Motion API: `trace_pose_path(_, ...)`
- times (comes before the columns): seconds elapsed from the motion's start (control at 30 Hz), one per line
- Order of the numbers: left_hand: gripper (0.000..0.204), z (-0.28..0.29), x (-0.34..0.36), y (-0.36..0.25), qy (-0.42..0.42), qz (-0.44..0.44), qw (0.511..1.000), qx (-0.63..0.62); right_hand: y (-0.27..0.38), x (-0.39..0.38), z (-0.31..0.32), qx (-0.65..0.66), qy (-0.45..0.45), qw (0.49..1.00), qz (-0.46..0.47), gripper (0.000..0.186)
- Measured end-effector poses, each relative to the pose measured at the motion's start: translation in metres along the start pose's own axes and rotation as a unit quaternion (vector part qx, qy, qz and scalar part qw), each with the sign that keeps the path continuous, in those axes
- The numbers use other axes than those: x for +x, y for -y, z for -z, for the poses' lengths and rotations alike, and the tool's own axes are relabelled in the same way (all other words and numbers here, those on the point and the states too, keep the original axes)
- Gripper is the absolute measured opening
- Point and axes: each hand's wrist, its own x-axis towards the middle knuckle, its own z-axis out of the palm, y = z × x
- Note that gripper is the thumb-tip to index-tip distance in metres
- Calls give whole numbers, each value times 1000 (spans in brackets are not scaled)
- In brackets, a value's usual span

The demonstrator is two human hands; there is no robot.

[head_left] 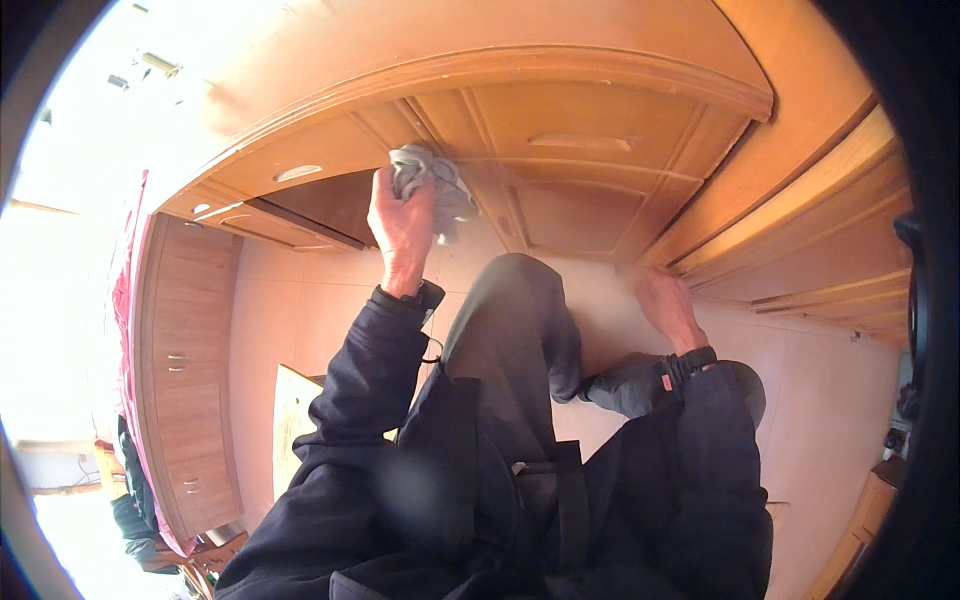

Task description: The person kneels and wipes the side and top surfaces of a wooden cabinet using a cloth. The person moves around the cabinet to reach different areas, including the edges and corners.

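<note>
A crumpled grey cloth is gripped in my left hand, its fingers closed around it. The cloth is against the front of the wooden cabinet, at the upright strip beside a dark opening. Part of the cloth hangs below my fingers. My right hand is low on the right, beside the end of a wooden rail. Its fingers are blurred, so whether they touch the wood cannot be made out.
Carved handle recesses mark the cabinet's drawer fronts. My bent knee rises between my arms above the pale floor. At the left stands a tall light-wood cabinet edged by a pink cloth. Strong light washes out the upper left.
</note>
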Motion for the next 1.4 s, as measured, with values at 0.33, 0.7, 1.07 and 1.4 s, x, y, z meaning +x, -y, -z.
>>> trace_pose_path(0.33, 29, -40, -36, -41, 46, -58, 995, 61, 12, 3, -5, -2, 22, 1000, 5, 27)
trace_pose_path(0.7, 36, -129, -78, -119, 167, -121, 978, 6, 1, -1, -8, 17, -32, 999, 2, 24)
trace_pose_path(1.07, 38, -158, -96, -82, 250, -197, 947, 41, 37, -9, 24, 181, -140, 973, -41, 35)
trace_pose_path(1.4, 44, -132, -95, -73, 466, 148, 802, -343, 104, -1, 74, 307, -258, 910, 107, 61)
